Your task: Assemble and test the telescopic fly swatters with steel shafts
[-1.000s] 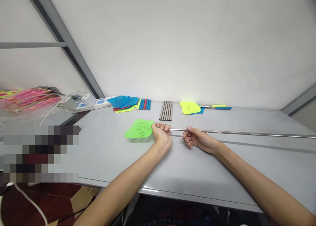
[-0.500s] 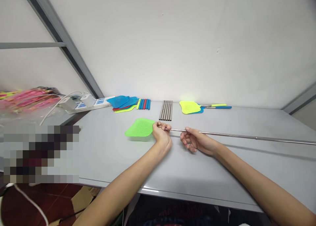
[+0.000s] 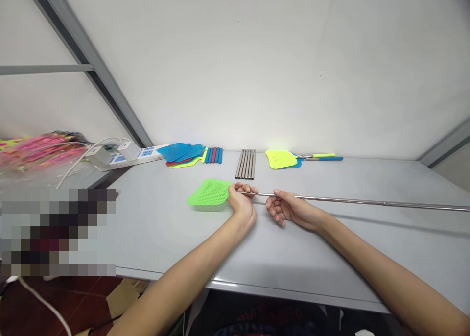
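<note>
A green fly swatter head (image 3: 211, 193) with a perforated face sits at the left end of a long, thin metal telescopic rod (image 3: 341, 200). My left hand (image 3: 243, 199) is closed around the joint between the swatter head and the rod. To its right, my right hand (image 3: 290, 208) pinches the rod between thumb and fingers, the other fingers loosely curled below. The rod runs past the right edge of the view, so its far end is out of sight. It is held just above the grey table (image 3: 176, 243), casting a shadow.
Along the wall lie blue, red and yellow swatter heads (image 3: 176, 152), coloured handle grips (image 3: 213, 155), several metal tubes (image 3: 246, 164) and swatters with handles (image 3: 282, 158). A power strip (image 3: 147, 153) with plugs and a pink bagged pile (image 3: 44, 150) are at the left.
The view has shifted slightly. The rod's right end sits a little higher in view, and both hands keep nearly the same hold on the swatter.
</note>
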### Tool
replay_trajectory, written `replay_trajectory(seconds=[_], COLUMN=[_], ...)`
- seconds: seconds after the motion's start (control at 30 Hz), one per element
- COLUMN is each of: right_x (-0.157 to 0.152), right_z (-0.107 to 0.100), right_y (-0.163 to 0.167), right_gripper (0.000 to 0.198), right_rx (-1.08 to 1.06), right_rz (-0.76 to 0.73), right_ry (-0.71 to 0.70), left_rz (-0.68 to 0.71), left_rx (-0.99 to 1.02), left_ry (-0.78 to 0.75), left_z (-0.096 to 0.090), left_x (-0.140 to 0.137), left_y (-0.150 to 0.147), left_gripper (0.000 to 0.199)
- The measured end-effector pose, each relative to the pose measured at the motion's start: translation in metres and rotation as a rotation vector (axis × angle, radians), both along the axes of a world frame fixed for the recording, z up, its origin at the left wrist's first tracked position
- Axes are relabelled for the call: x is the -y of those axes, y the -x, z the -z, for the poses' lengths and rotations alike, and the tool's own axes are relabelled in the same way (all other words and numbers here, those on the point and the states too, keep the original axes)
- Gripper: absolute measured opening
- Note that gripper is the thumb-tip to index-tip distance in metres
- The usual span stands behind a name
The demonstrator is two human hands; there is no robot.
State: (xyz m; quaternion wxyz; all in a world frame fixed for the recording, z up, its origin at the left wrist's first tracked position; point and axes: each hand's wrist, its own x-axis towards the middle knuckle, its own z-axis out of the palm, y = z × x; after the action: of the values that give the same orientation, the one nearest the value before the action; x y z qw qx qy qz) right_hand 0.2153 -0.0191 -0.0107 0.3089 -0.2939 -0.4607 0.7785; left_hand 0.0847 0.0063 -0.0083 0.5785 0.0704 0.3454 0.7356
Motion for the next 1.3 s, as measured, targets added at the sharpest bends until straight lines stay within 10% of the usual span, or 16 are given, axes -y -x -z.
replay_trajectory(seconds=[1.3], right_x=[-0.001], right_z=[0.004], right_y=[0.001], right_gripper=[0.041], right_rx=[-0.01], right_rz=[-0.026], right_ry=[0.001], left_rz=[0.069], left_rx=[-0.112], left_ry=[0.052], left_z=[0.003], left_x=[0.015], left_y=[-0.009], left_gripper=[0.009])
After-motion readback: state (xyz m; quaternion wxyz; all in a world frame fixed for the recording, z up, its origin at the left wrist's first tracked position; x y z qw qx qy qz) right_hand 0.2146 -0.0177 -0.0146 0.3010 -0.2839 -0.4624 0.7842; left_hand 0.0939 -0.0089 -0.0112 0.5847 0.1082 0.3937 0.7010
